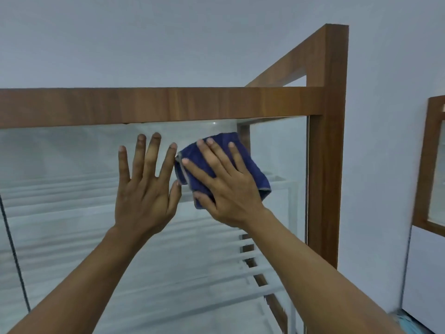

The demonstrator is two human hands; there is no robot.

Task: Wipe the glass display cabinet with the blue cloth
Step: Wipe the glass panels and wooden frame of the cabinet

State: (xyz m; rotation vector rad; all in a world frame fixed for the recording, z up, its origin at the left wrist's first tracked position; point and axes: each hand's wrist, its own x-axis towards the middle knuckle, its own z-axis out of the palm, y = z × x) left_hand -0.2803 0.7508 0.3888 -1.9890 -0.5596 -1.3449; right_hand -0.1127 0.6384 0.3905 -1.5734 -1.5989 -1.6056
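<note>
Right hand (226, 186) spread flat, straight fingers pressing the folded blue cloth (250, 169) against the glass pane (72, 213) of the display cabinet (325, 165) just under its wooden top rail (144, 107), while the left hand (144, 189) sits open beside it, palm on the glass, holding nothing.

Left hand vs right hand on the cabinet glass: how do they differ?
Left hand lies bare against the glass; right hand presses the blue cloth to it. Left hand's fingers point straight up; right hand's slant up-left. Left hand sits beside the cloth; right hand covers it. Shared: both open, fingers spread, below the wooden top rail.
</note>
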